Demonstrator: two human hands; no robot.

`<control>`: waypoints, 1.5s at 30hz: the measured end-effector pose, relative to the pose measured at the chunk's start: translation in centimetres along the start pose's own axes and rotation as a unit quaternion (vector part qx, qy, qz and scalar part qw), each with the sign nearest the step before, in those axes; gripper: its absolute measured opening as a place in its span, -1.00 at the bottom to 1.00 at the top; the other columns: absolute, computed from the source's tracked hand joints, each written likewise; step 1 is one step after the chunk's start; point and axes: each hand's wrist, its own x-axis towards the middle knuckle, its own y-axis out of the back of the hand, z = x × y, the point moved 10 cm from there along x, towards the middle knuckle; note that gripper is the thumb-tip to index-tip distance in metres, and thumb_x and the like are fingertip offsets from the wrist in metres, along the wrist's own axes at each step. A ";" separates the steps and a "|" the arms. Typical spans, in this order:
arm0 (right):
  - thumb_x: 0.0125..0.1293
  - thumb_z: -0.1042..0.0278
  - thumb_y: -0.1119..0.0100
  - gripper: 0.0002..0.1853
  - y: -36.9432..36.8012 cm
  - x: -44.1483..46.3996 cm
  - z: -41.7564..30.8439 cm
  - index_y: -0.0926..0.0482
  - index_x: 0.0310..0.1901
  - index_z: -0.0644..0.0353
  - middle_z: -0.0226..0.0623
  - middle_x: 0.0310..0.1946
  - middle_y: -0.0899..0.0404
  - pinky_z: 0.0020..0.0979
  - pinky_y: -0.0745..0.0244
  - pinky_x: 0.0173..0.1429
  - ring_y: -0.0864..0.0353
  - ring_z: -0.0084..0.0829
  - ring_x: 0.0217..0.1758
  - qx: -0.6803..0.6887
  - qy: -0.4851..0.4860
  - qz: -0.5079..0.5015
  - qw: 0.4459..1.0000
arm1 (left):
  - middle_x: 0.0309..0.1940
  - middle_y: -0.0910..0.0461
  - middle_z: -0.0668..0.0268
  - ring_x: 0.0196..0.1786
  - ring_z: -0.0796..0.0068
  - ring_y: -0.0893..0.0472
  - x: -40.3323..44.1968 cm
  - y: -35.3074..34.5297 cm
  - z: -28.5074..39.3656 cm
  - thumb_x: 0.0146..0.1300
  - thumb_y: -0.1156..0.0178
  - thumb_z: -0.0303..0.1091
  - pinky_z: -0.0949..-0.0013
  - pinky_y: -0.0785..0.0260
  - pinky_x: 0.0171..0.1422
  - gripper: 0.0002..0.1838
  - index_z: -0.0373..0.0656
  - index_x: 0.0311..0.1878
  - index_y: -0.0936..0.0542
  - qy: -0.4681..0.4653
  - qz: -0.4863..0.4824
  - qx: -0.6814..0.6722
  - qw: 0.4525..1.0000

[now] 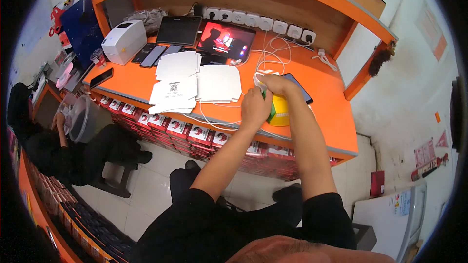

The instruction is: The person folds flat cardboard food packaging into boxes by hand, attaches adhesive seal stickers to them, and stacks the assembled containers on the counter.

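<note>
My left hand (255, 106) is at the front of the orange desk (329, 119), fingers bent and pressed together. Its thumb lies against the green edge of a rounded yellow-and-green object (279, 112), whose exact kind I cannot make out. Just beyond it, my right hand (276, 84) reaches across that object, with fingers closed on a small white piece (259, 75). My own fingers partly hide the white piece. A phone (298, 87) lies just right of my right wrist. Flat white card boxes (219, 84) are piled to the left of my left hand.
A tablet (226, 41), several phones and a white label printer (125, 41) stand behind. White cables (273, 53) run from a row of sockets. Red boxes (200, 134) are stacked below the desk edge. Another person (63, 153) sits at left beside a clear bin (84, 119).
</note>
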 end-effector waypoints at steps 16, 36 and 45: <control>0.46 0.34 -0.21 -0.78 3.0 -25.6 -2.4 -0.70 -0.09 0.35 -0.06 -0.13 -0.73 -0.25 -0.53 0.09 -0.71 -0.19 -0.05 0.105 0.237 0.446 0.857 | 0.07 -0.53 -0.03 0.16 -0.04 -0.56 -1.9 6.8 1.5 0.32 -0.32 -0.29 0.03 -0.41 0.30 -0.66 -0.26 0.08 -0.57 -0.159 0.032 -0.120 0.979; 0.33 0.30 -0.16 -0.83 -26.4 -39.1 24.1 -0.71 -0.28 0.14 -0.09 -0.24 -0.73 -0.03 -0.58 0.02 -0.71 0.01 -0.12 0.001 -0.134 0.303 0.943 | -0.18 -0.68 -0.07 -0.14 -0.09 -0.68 -1.1 22.7 -7.8 0.38 -0.18 -0.46 0.05 -0.53 -0.06 -0.83 -0.32 -0.04 -0.62 -0.220 -0.042 0.199 0.954; 0.31 0.31 -0.20 -0.86 -26.1 -39.1 23.9 -0.70 -0.27 0.14 -0.09 -0.26 -0.73 -0.02 -0.59 -0.02 -0.71 0.03 -0.14 -0.028 -0.144 0.303 0.942 | -0.42 -0.63 0.13 -0.35 0.15 -0.62 -2.2 26.7 -8.6 0.30 -0.38 -0.44 0.18 -0.46 -0.21 -0.83 -0.31 -0.24 -0.56 -0.130 0.135 0.149 0.971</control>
